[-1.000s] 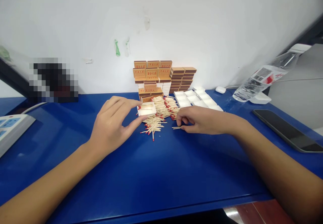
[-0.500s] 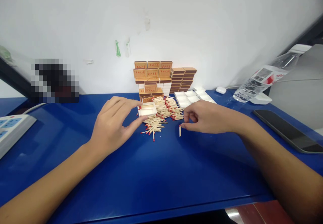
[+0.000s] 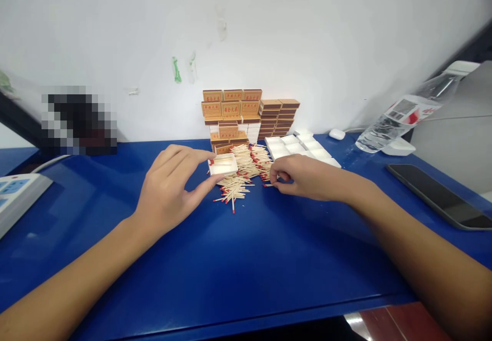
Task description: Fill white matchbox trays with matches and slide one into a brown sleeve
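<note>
My left hand (image 3: 171, 187) pinches a small white matchbox tray (image 3: 223, 164) between forefinger and thumb on the blue table (image 3: 238, 259); a few matches lie in the tray. A heap of red-tipped matches (image 3: 246, 169) spreads beside and in front of it. My right hand (image 3: 303, 177) rests curled at the heap's right edge, fingertips pinched together on matches there. Behind the heap stand stacked brown matchbox sleeves (image 3: 246, 113), and to their right lie several empty white trays (image 3: 300, 147).
A white power strip (image 3: 15, 197) sits at the left edge. A dark phone (image 3: 438, 195) lies at the right, with a tilted plastic water bottle (image 3: 400, 118) and a white earbud case (image 3: 336, 134) behind it. A white wall backs the table.
My right hand lifted a match upright half a second ago, then moved back left to the edge of the heap. My left hand has stayed on the tray.
</note>
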Demonstrator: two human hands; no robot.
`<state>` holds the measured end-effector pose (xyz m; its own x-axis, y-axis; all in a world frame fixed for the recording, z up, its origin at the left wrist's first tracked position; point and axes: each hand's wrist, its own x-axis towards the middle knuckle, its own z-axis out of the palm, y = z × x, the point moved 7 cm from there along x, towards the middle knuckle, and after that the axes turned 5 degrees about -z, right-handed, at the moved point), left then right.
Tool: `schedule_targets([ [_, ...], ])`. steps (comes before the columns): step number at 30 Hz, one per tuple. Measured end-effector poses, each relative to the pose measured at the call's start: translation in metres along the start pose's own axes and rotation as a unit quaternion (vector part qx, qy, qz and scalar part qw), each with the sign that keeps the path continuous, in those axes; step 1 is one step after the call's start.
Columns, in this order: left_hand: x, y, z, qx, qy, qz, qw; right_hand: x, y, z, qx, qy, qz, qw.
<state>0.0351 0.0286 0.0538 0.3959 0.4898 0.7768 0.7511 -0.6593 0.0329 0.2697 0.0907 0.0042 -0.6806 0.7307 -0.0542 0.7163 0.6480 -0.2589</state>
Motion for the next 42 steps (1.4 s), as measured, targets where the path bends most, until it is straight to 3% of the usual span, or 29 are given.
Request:
schedule_targets([
  [7, 0.000, 0.000, -0.002, 0.001, 0.003, 0.007, 1.000, 0.007, 0.005, -0.008, -0.046, 0.070, -0.015, 0.996],
  [14, 0.000, 0.000, -0.003, -0.001, 0.000, 0.003, 1.000, 0.013, -0.026, -0.006, 0.034, 0.141, -0.073, 0.987],
  [21, 0.000, 0.000, -0.002, 0.001, 0.003, 0.006, 1.000, 0.019, -0.024, 0.016, 0.074, 0.084, -0.061, 0.992],
  [25, 0.000, 0.000, -0.002, -0.001, -0.001, 0.004, 1.000, 0.013, -0.011, 0.010, 0.066, 0.053, -0.039, 0.996],
  [33, 0.000, -0.001, -0.001, 0.004, 0.001, 0.002, 1.000, -0.004, 0.014, 0.003, 0.062, -0.071, 0.040, 0.995],
  [38, 0.000, 0.000, -0.001, 0.000, 0.002, 0.002, 1.000, 0.000, 0.018, -0.003, 0.009, -0.015, 0.025, 1.000],
  [42, 0.000, -0.001, -0.001, 0.002, 0.001, 0.000, 1.000, 0.005, 0.005, -0.009, -0.014, 0.051, -0.012, 0.998],
])
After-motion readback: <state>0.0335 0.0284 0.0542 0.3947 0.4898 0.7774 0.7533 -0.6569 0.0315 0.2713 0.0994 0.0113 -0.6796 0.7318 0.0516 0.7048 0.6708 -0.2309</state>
